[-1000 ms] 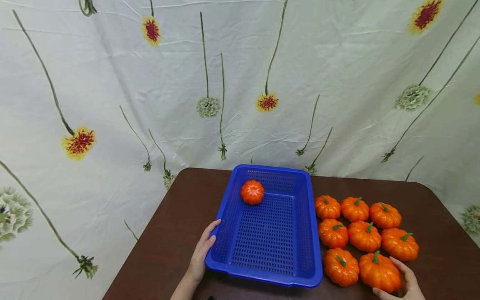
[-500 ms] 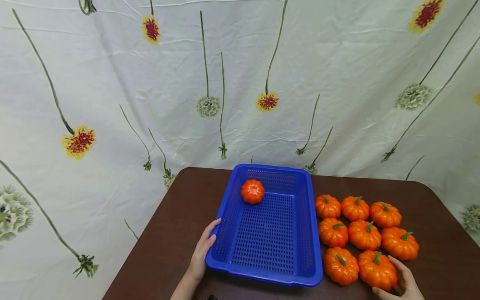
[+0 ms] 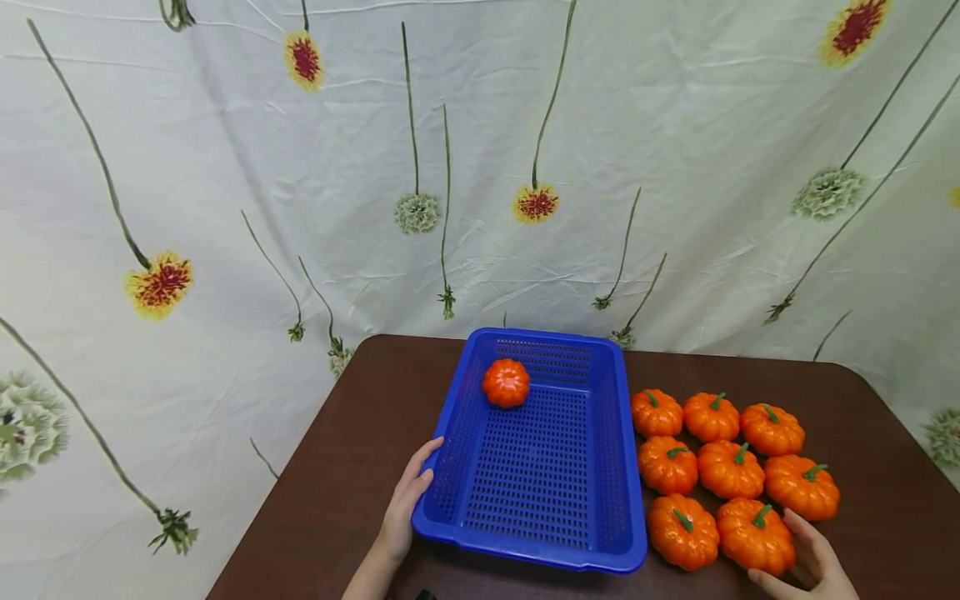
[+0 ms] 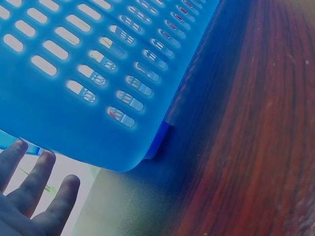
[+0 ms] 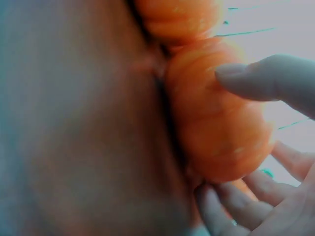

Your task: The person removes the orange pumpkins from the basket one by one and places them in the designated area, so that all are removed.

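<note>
My left hand (image 3: 402,508) rests along the left side of a blue perforated plastic basket (image 3: 525,560), its fingers fairly straight. In the left wrist view, fingertips (image 4: 72,184) show near the rim of the basket (image 4: 64,132). One small orange pumpkin (image 3: 506,383) lies inside, near the back left corner. My right hand (image 3: 813,562) holds the front right pumpkin (image 3: 753,542) on the table, thumb at its near side and fingers curved round its right. From the right wrist, the thumb lies over this pumpkin (image 5: 219,118) and the fingers curl on the other side.
Several more orange pumpkins with green stems, such as the middle one (image 3: 729,473), stand in rows right of the basket. They sit close together on a dark brown table (image 3: 322,500). A white flowered cloth (image 3: 360,150) hangs behind. A small black object (image 3: 425,595) shows at the bottom edge.
The front right pumpkin has shifted slightly left and its stem has turned a little to the right. My right hand moved slightly with it. The left hand and basket look unchanged.
</note>
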`<action>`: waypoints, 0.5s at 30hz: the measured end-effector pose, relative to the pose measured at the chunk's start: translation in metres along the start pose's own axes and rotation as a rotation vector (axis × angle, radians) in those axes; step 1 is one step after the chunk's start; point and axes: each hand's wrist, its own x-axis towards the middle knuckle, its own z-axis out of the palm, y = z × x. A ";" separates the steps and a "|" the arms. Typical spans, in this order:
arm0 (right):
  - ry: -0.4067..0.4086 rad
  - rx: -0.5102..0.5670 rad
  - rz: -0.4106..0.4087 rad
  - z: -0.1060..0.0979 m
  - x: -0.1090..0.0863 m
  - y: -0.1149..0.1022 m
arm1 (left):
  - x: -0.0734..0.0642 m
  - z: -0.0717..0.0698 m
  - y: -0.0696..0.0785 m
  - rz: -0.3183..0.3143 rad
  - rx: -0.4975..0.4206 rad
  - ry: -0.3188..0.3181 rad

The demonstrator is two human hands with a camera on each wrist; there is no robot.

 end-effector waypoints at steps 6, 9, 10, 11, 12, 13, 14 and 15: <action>0.028 -0.072 -0.064 -0.009 -0.004 -0.016 | 0.000 0.000 0.001 -0.004 -0.003 -0.002; 0.029 -0.098 -0.116 -0.014 -0.008 -0.031 | 0.000 0.000 0.000 -0.006 -0.002 -0.002; 0.023 -0.105 -0.138 -0.016 -0.009 -0.037 | 0.000 0.000 0.000 -0.005 -0.001 -0.002; 0.020 -0.116 -0.153 -0.017 -0.011 -0.044 | 0.000 0.000 0.000 -0.004 0.001 -0.002; 0.018 -0.124 -0.170 -0.019 -0.012 -0.050 | 0.000 0.000 0.000 -0.002 0.001 -0.003; 0.009 -0.134 -0.184 -0.020 -0.013 -0.057 | 0.000 0.000 0.000 0.000 0.002 -0.005; -0.002 -0.139 -0.201 -0.021 -0.015 -0.063 | 0.000 0.000 0.000 0.002 0.003 -0.007; -0.005 -0.144 -0.221 -0.022 -0.016 -0.069 | 0.000 0.000 0.000 0.003 0.002 -0.010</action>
